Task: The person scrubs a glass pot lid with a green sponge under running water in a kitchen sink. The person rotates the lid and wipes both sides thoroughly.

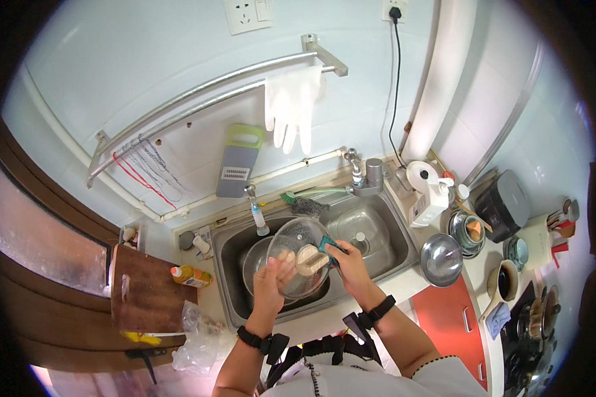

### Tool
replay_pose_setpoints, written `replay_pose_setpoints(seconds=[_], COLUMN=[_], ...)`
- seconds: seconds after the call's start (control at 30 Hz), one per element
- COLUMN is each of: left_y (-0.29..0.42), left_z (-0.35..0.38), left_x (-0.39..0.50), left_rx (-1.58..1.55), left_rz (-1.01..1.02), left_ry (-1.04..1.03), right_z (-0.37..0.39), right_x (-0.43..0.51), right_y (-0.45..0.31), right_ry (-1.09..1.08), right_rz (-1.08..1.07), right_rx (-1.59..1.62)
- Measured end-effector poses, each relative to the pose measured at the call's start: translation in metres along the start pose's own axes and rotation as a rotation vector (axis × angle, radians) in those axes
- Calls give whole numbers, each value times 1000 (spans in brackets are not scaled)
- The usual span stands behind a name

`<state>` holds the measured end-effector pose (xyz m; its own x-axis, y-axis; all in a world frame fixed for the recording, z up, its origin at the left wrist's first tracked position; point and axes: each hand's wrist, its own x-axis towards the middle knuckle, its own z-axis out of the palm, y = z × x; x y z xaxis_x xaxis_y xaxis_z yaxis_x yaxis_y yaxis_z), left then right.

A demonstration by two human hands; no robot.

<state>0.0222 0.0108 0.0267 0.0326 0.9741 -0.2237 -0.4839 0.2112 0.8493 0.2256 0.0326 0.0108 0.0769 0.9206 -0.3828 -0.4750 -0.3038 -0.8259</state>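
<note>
A clear glass pot lid (298,233) with a beige knob is held tilted above the left basin of a steel double sink (298,313). My left hand (273,278) grips the lid by its left edge, some fingers behind the glass. In my right hand (346,260) is a dark green scouring cloth or pad (329,248), pressed at the lid's right side near the knob. Beneath the lid, partly hidden, a metal bowl (252,265) sits in the left basin. The right basin holds a translucent basin (360,223).
Behind the sink are a flexible faucet (257,213), a green brush (289,197) and a steel-wool-like scrubber (310,206). To the right stand a metal bowl or lid (441,260), stacked bowls (467,233) and a white bottle (429,204). An orange bottle (191,276) and cutting board (151,302) are left.
</note>
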Motion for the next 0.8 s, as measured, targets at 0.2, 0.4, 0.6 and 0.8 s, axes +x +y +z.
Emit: replay_pose_setpoints(seconds=[0.2,0.4,0.6,0.8], left_y=[-5,-9,-9,-3], left_z=[4,8,28,40], left_x=[0,3,4,-1], left_rx=[-27,-100,-117,-149], left_rz=[43,111,57,-54], left_ry=[13,56,101,168], right_z=[3,7,22,26], right_x=[-1,-14,-23,-43], right_y=[8,7,-3,-1], right_ry=[32,-9,-12,-190], right_rz=[-99,-122,-628,-1124], right_rx=[-21,175,-319,-849])
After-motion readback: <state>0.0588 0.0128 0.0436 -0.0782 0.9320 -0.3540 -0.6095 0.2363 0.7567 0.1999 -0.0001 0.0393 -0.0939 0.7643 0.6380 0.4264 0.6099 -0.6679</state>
